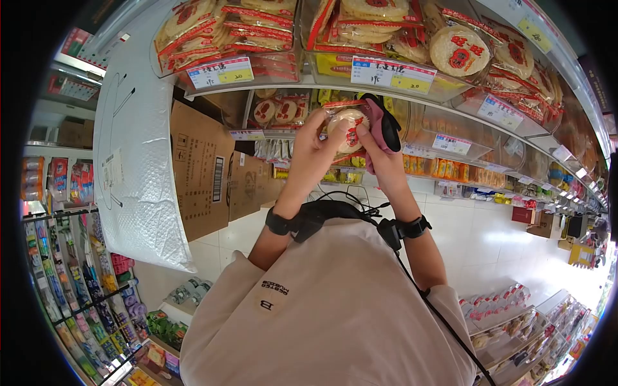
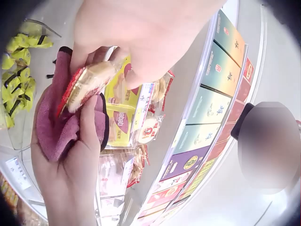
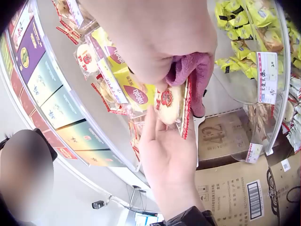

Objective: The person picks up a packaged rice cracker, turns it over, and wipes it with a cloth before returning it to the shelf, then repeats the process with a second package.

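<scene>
Both hands hold one clear packet of round rice crackers [image 1: 349, 130] with red print and a red edge, in front of the shelf. My left hand [image 1: 314, 149] pinches the packet's left side between thumb and fingers. My right hand [image 1: 386, 164] grips its other side, and the same hand holds a purple cloth [image 2: 51, 127] with a black edge. In the left wrist view, the cloth lies across the right palm and the packet [image 2: 87, 87] stands up from it. The right wrist view shows the left fingers beneath the packet [image 3: 169, 106].
Bins of similar cracker packets [image 1: 460, 51] with price tags line the shelf above the hands. Lower bins hold yellow packets [image 3: 237, 61]. Cardboard boxes [image 1: 203, 170] and a white padded wrap [image 1: 132, 167] stand at the left. Boxed goods [image 2: 197, 113] fill another shelf.
</scene>
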`<state>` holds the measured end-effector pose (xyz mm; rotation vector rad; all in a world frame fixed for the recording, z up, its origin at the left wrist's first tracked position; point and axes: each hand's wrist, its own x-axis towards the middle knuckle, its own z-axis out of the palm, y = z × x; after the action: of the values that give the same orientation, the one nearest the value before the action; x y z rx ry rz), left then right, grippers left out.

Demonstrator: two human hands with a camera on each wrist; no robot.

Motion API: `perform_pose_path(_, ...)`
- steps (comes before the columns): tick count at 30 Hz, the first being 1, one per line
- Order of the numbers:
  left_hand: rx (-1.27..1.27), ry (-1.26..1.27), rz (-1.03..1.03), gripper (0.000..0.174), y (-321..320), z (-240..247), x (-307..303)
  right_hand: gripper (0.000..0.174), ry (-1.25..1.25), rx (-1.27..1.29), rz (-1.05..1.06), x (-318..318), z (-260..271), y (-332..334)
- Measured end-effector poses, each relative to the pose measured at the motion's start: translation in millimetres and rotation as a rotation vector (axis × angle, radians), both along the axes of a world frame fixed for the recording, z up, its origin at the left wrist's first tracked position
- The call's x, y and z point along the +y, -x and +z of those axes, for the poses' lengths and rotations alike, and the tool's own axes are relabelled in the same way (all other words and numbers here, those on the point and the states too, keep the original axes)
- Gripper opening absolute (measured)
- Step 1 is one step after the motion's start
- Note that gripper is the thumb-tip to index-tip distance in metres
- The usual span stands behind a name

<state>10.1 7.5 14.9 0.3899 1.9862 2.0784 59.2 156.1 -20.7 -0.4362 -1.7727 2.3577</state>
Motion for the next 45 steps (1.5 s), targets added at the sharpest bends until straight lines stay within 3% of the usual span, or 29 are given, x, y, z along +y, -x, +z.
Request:
perform_pose_path(2, -0.019, 0.086, 0.044, 0.021, 5, -13, -6, 0.021, -0.07, 0.131, -0.023, -2, -6, 5)
perform_pose_path(5, -0.048, -0.033, -0.028, 0.02, 10, -18, -7, 0.022, -0.168, 0.301, -0.077, -3, -26, 12)
perform_pose_path(8, -0.005, -0.043, -0.056, 0.02, 10, -17, -8, 0.022, -0.134, 0.176, -0.064, 1, -7, 3)
perform_pose_path(10, -0.026, -0.086, -0.059, 0.021, 9, -17, -6, 0.022, 0.026, -0.04, -0.001, 7, 15, -8)
perform_pose_path(19, -0.015, -0.045, -0.047, 0.033, 14, -25, -10, 0.018, -0.262, 0.023, -0.082, 6, 4, -4)
perform_pose_path(23, -0.025, -0.051, 0.017, 0.045, 13, -22, -7, 0.018, -0.008, -0.027, -0.042, 0, 14, -11)
perform_pose_path(26, 0.182, 0.156, 0.139, 0.051, 10, -20, -3, 0.018, -0.042, -0.022, -0.048, 0, 6, -9)
perform_pose_path(29, 0.236, 0.232, 0.065, 0.051, 6, -21, -6, 0.017, -0.148, -0.034, -0.144, 1, 2, -4)
perform_pose_path(31, 0.297, 0.152, -0.003, 0.051, 0, -16, 1, 0.021, -0.216, -0.117, -0.126, 5, 2, -8)
perform_pose_path(34, 0.207, 0.036, -0.056, 0.052, -7, -10, 8, 0.039, -0.426, 0.249, -0.181, -18, -13, -3)
perform_pose_path(35, 0.149, -0.003, -0.067, 0.053, -8, -8, 9, 0.064, -0.41, 0.4, -0.03, -19, -9, -4)
perform_pose_path(37, 0.073, -0.047, -0.068, 0.052, -11, 2, 9, 0.074, -0.639, 0.456, -0.018, -32, 5, -9)
perform_pose_path(41, -0.031, -0.029, -0.122, 0.047, -1, -5, 0, 0.072, -0.762, 0.441, 0.043, -26, -3, -2)
perform_pose_path(45, -0.084, 0.098, -0.143, 0.045, -3, -16, -3, 0.055, -0.41, 0.363, -0.008, -24, -5, 3)
